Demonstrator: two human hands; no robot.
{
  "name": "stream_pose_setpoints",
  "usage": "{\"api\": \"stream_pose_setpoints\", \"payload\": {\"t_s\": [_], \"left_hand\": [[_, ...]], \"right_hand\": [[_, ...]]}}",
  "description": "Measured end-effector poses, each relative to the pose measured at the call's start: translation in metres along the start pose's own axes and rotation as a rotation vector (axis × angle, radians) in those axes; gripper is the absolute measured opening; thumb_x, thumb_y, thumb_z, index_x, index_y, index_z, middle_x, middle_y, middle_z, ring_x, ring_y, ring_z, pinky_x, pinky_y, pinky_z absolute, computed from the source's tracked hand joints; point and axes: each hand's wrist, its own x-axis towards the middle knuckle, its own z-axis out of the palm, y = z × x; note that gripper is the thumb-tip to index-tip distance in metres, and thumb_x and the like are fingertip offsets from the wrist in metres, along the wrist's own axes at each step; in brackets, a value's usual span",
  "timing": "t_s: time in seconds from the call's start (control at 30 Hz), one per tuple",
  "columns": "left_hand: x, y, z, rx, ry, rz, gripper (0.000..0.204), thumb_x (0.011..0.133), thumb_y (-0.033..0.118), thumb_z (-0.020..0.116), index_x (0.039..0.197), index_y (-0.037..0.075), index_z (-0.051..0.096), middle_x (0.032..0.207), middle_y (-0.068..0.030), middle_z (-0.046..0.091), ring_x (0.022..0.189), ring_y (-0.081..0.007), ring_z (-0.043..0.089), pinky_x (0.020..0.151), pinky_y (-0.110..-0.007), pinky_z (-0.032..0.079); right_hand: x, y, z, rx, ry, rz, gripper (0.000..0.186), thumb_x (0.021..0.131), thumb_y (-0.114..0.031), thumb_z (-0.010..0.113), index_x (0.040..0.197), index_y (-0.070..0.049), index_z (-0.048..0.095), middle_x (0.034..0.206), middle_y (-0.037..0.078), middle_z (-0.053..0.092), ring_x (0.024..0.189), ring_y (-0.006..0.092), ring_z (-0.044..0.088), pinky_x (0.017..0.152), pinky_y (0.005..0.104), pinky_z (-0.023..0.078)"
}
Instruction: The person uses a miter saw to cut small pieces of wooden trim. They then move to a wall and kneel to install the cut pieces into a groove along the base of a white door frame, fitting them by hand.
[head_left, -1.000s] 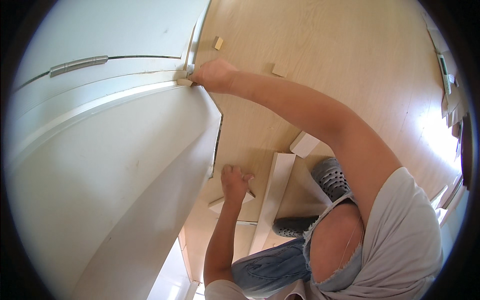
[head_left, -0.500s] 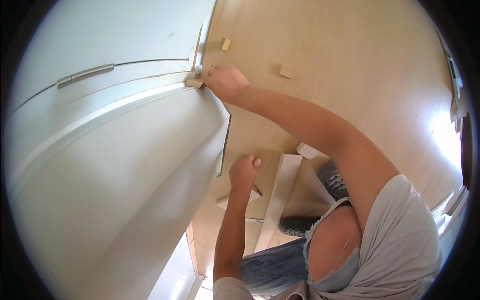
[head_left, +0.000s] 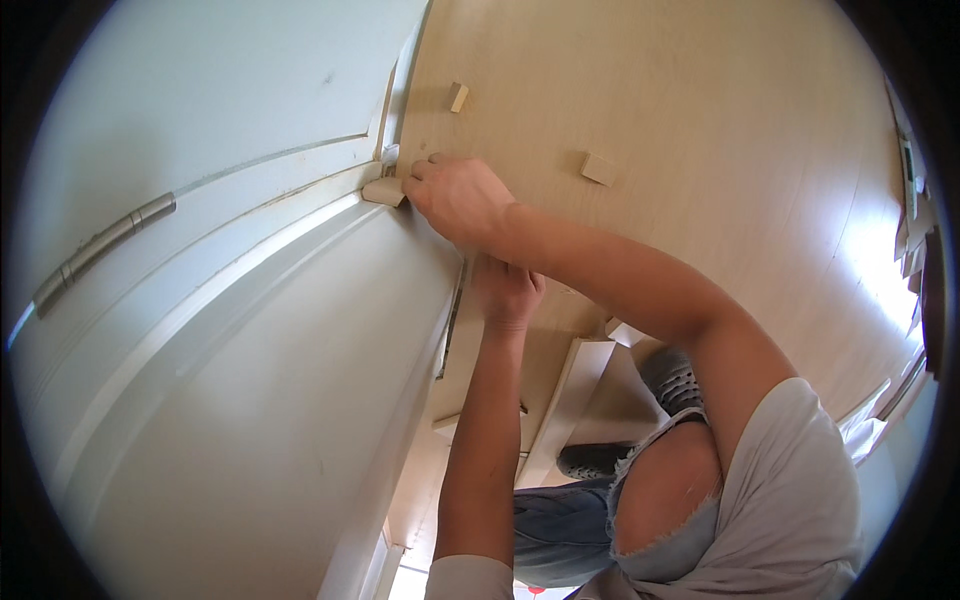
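My right hand [head_left: 462,200] is closed, its curled fingers against the end of a small pale wooden block [head_left: 384,191]. The block lies in the corner where the white panel [head_left: 280,370] meets the white frame [head_left: 290,170]. Just below it, my left hand [head_left: 508,290] is closed beside the panel's edge, partly behind my right wrist. What it holds, if anything, is hidden. A metal hinge [head_left: 105,253] sits along the frame on the left.
Two small wooden blocks, one near the frame [head_left: 458,97] and one farther right [head_left: 597,169], lie on the wood-coloured floor [head_left: 720,120]. A long pale board [head_left: 568,405] lies beside my shoes [head_left: 670,380]. More pieces lean at the right edge.
My left hand has moved up and forward, close under my right hand. The view has shifted slightly, and my right hand stays at the block.
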Motion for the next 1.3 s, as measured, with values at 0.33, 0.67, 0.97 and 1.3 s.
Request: {"api": "stream_pose_setpoints", "payload": {"t_s": [0.33, 0.67, 0.97, 1.3], "left_hand": [[-0.002, 0.0, -0.003, 0.033, -0.017, -0.016, 0.03, 0.087, 0.017, 0.065, 0.115, 0.006, 0.058, 0.104, -0.0206, 0.064, 0.086, -0.0432, 0.063, 0.071, -0.054, 0.053], [0.001, 0.001, -0.003, 0.039, -0.021, 0.006, 0.028, 0.086, 0.015, 0.066, 0.111, 0.004, 0.061, 0.106, -0.0176, 0.066, 0.089, -0.0419, 0.065, 0.073, -0.052, 0.055], [0.015, 0.005, -0.005, 0.036, 0.027, 0.02, 0.014, 0.086, 0.013, 0.065, 0.095, 0.006, 0.057, 0.086, -0.0137, 0.058, 0.075, -0.0348, 0.059, 0.063, -0.046, 0.052], [0.019, 0.008, -0.008, 0.037, 0.01, 0.017, 0.014, 0.084, 0.012, 0.065, 0.09, 0.007, 0.053, 0.08, -0.0102, 0.054, 0.07, -0.0298, 0.057, 0.058, -0.042, 0.049]], "right_hand": [[-0.034, 0.011, -0.013, 0.006, -0.015, 0.018, 0.006, 0.084, -0.012, 0.06, 0.085, -0.007, 0.063, 0.09, 0.007, 0.065, 0.089, 0.0256, 0.065, 0.071, 0.0367, 0.056], [0.0, -0.002, 0.004, -0.011, -0.076, -0.002, 0.004, 0.081, -0.008, 0.062, 0.084, -0.006, 0.063, 0.087, 0.009, 0.066, 0.087, 0.0264, 0.068, 0.068, 0.0372, 0.057], [0.019, 0.017, -0.004, -0.119, -0.129, -0.216, 0.007, 0.079, -0.008, 0.063, 0.086, -0.007, 0.065, 0.089, 0.005, 0.066, 0.087, 0.0228, 0.068, 0.068, 0.0338, 0.057], [0.035, 0.022, -0.012, -0.127, -0.127, -0.305, 0.011, 0.082, -0.005, 0.06, 0.091, -0.005, 0.068, 0.091, 0.004, 0.066, 0.085, 0.0227, 0.068, 0.065, 0.0334, 0.057]]}}
